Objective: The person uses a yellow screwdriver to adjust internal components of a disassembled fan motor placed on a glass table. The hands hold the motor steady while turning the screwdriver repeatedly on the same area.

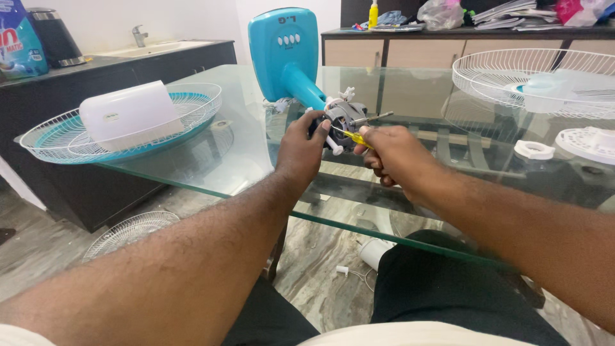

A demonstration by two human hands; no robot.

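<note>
Your right hand [394, 156] pinches a yellow-handled screwdriver [349, 136], your left hand [301, 148] curls its fingers around the grey fan motor [344, 117] lying on the glass table [211, 157], its teal stand [285, 54] behind and the screwdriver tip hidden

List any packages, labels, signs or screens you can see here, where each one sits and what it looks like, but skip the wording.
Detergent pouch: far left on the dark counter, beside a black kettle; blue bag with red and white print.
Control label on the fan base: upright on the glass table; turquoise panel with white buttons and marks.
Small label on the white motor cover: resting in the fan grille at left.
Yellow bottle: on the rear cabinet.
No screens or signs.
</note>
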